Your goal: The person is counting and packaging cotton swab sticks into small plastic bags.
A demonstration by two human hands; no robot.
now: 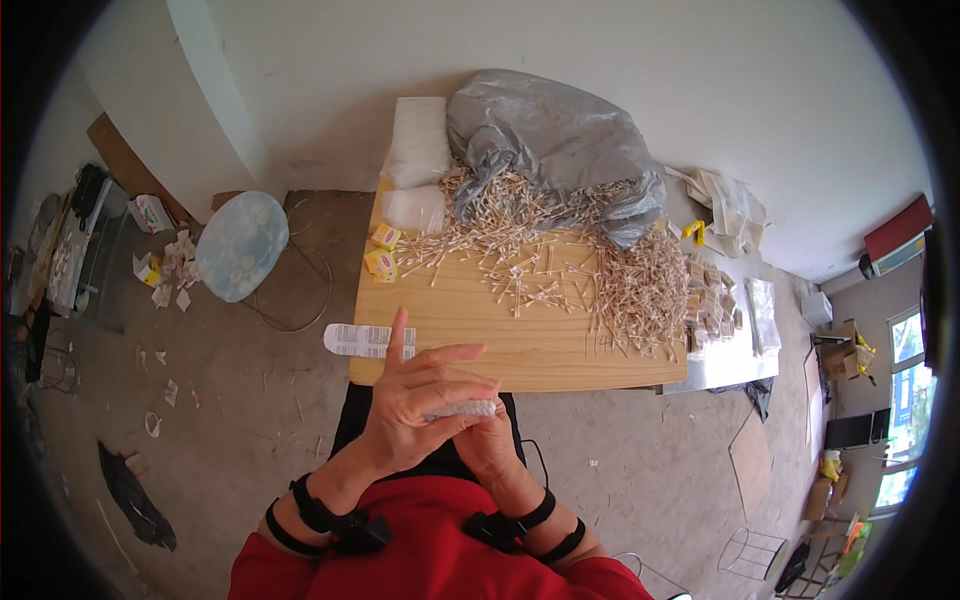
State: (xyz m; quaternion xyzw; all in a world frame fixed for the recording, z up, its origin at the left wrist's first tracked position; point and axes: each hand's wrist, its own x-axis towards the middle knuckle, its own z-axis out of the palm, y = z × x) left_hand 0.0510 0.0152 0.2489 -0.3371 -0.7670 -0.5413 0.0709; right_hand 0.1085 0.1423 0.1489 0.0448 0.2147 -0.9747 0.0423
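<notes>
My left hand [415, 400] and my right hand [485, 440] meet just below the front edge of a wooden table [500, 350]. Together they hold a small clear plastic packet [462, 409] of cotton swabs; the left hand lies over the right, its index finger pointing up. A large heap of wooden-stick cotton swabs [560, 250] spreads over the far and right part of the table. A white barcode label strip [357, 340] hangs over the table's left front corner.
A grey plastic bag [550, 140] and two clear bags [418, 150] sit at the table's back. Two small yellow boxes [382, 252] lie at its left side, small packets [710, 300] at its right. A round floral stool [240, 245] and paper scraps stand on the floor left.
</notes>
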